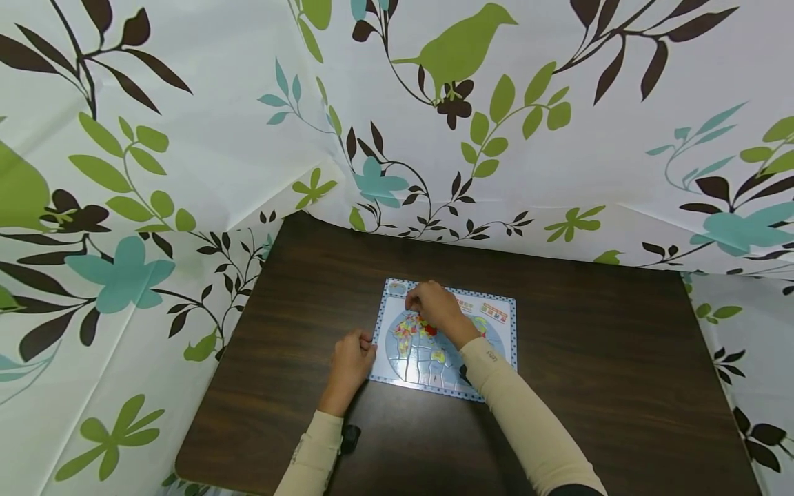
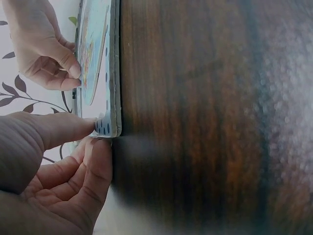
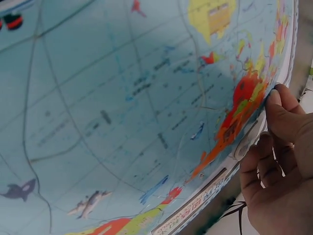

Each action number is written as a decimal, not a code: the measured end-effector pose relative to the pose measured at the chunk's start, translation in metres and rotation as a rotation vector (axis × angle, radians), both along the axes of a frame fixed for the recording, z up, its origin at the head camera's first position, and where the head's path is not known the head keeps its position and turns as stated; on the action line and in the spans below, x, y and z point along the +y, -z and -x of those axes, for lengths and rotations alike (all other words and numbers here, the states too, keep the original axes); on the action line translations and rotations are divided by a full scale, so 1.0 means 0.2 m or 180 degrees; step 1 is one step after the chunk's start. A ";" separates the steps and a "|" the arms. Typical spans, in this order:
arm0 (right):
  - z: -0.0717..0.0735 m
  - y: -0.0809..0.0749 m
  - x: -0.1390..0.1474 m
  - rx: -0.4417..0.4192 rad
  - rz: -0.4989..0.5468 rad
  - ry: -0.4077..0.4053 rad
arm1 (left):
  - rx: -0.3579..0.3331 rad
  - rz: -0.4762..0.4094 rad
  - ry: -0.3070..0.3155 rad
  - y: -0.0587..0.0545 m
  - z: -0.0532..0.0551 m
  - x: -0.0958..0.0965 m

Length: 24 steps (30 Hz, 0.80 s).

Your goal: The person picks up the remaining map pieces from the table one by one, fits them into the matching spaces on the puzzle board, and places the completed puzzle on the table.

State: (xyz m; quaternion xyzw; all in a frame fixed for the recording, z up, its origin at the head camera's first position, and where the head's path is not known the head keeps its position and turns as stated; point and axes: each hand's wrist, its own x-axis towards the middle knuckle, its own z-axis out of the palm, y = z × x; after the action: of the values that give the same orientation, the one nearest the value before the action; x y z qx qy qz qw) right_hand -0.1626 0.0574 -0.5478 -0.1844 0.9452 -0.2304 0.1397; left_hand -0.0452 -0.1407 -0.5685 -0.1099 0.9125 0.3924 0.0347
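A world-map jigsaw puzzle [image 1: 424, 370] lies flat on the table, its blue oval map set in a white board with a dotted border. My left hand [image 1: 352, 359] is at the board's left edge. In the left wrist view, the left thumb [image 2: 73, 128] lies on the dotted corner and the curled forefinger meets the side of the board, pinching it. Over the upper part of the map, my right hand [image 1: 437, 308] has thumb and forefinger together at the oval's rim [image 3: 254, 128]. They pinch at a puzzle piece there, mostly hidden by the fingertips.
A dark wooden table [image 1: 608, 358] extends around the board on all sides. White cloth [image 1: 546, 158] printed with leaves and birds hangs behind and to the left of it. A black wrist strap [image 1: 350, 439] shows at the left sleeve.
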 end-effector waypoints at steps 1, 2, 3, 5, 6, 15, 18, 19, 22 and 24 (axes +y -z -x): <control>0.00 0.00 0.00 0.0012 0.0005 -0.0001 | 0.0004 -0.0005 0.0000 0.00 0.00 0.00; 0.00 0.00 0.00 0.0015 0.0011 -0.0002 | 0.0008 -0.0007 -0.0001 0.00 0.00 0.00; 0.00 0.00 0.00 0.0019 0.0010 0.0001 | 0.0017 -0.0020 0.0000 -0.01 0.00 0.00; 0.00 0.00 0.00 0.0007 -0.0017 0.0004 | 0.0034 -0.0037 0.0002 -0.01 0.00 0.00; 0.00 0.01 0.00 0.0004 -0.0034 0.0008 | 0.0048 -0.0044 0.0006 -0.01 0.00 0.00; -0.01 0.02 -0.01 -0.0028 -0.0001 0.0126 | 0.0092 -0.0048 0.0000 0.00 -0.01 -0.01; -0.02 0.03 0.00 -0.0044 -0.0010 0.0150 | 0.0074 -0.0029 -0.0005 0.01 -0.01 -0.01; -0.02 0.03 0.00 -0.0051 -0.0008 0.0158 | 0.0067 -0.0022 -0.0007 0.01 -0.01 -0.01; -0.02 0.02 0.00 -0.0077 0.0007 0.0179 | 0.0065 -0.0021 -0.0010 0.01 -0.01 -0.01; -0.03 0.02 0.00 -0.0089 0.0013 0.0191 | 0.0060 -0.0023 -0.0007 0.01 -0.01 -0.01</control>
State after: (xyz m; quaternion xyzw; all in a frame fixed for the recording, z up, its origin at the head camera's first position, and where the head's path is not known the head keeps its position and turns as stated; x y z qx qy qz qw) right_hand -0.1574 0.0573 -0.5522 -0.1531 0.9478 -0.2389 0.1455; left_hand -0.0437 -0.1420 -0.5695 -0.1071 0.9113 0.3967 0.0261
